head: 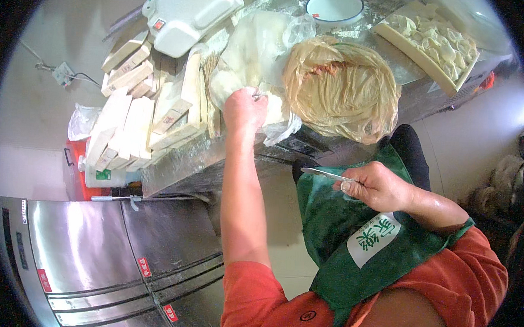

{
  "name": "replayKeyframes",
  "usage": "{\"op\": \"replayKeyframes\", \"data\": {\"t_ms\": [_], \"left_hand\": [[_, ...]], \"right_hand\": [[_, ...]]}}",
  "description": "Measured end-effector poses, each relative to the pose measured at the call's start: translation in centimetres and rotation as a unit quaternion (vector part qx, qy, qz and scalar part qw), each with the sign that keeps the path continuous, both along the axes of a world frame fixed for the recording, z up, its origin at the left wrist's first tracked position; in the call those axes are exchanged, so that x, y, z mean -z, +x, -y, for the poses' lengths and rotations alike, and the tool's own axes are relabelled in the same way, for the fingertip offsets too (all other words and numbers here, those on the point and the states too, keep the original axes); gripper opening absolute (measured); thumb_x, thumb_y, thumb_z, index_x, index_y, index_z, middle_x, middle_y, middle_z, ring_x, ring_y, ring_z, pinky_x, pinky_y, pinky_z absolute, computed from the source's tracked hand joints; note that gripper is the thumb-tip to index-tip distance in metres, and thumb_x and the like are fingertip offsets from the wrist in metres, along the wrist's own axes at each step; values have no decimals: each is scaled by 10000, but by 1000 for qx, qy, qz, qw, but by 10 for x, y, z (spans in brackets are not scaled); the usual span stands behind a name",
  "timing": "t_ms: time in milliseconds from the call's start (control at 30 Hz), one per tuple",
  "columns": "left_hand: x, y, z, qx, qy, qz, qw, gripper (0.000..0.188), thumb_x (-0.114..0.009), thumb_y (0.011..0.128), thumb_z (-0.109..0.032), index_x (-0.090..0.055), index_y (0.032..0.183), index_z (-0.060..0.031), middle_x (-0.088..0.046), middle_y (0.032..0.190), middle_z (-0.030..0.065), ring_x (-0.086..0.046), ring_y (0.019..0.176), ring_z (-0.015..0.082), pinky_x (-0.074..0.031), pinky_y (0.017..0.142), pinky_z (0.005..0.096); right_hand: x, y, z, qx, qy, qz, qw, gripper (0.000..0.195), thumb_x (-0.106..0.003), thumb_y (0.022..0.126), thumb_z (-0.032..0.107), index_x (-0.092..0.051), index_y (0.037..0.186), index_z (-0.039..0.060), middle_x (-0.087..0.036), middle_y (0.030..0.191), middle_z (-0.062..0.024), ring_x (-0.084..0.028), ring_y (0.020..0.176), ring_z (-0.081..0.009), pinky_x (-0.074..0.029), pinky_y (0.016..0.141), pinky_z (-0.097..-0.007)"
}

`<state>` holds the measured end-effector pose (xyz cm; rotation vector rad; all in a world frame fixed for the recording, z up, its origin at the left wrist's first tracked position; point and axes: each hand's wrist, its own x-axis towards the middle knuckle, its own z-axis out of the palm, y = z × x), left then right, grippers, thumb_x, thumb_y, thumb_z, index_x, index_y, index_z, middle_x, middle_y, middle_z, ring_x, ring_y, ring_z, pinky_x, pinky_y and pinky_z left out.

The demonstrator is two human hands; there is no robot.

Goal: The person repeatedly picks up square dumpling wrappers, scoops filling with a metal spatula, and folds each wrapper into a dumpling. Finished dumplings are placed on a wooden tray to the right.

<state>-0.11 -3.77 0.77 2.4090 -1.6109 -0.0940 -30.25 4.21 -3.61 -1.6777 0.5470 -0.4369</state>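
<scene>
My left hand [246, 110] reaches over the worktop, its fingers curled against pale dough wrappers [275, 108] in a clear plastic bag [262, 45]. Whether a wrapper is pinched in those fingers is hidden. Over the green apron, my right hand [373, 186] grips a thin flat metal spreader [323, 173], blade pointing left. Between the two hands, near the table edge, sits a round container lined with a yellowish plastic bag [348, 92]; pinkish minced filling [329, 70] shows on its far side. Folded dumplings [438, 46] crowd a shallow tray [417, 63] at upper right.
Wooden blocks or boxes [128, 122] are stacked on the left of the floury worktop [183, 164], below a pale plastic case [191, 16]. A blue-rimmed white enamel basin [334, 9] stands at the back. A stainless steel refrigerator [87, 243] is at lower left.
</scene>
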Motion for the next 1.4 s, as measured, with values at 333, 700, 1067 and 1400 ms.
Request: {"op": "replayKeyframes", "data": {"t_ms": [333,700,1067,1400], "left_hand": [[20,32,8,-45,-134,-247,959,259,-610,838,-221,-718,858,13,-704,758,130,-675,698,253,-485,651,352],[19,-77,-53,137,-177,-764,605,387,-502,982,-205,-513,1297,20,-594,1243,139,-577,1126,267,-457,946,435],[41,-163,-81,61,-236,-688,684,298,-548,986,-180,-648,1079,84,-667,978,51,-592,820,95,-498,702,241],[62,-157,-87,2,-302,-562,770,277,-562,972,-179,-663,1028,73,-688,878,71,-592,764,88,-496,681,257]], "right_hand": [[10,-14,2,16,150,24,988,317,-521,1027,285,-650,1036,-4,-512,668,-1,-459,640,-99,-431,595,-294],[-21,17,57,226,242,170,928,386,-683,907,368,-644,1057,14,-533,690,35,-449,548,-55,-336,468,-241],[-1,2,54,224,280,205,911,251,-680,906,133,-584,1114,30,-666,934,-56,-649,736,-129,-500,544,-235],[-4,8,43,254,299,253,885,152,-644,931,145,-606,1043,50,-650,801,-13,-541,563,-63,-359,439,-226]]}}
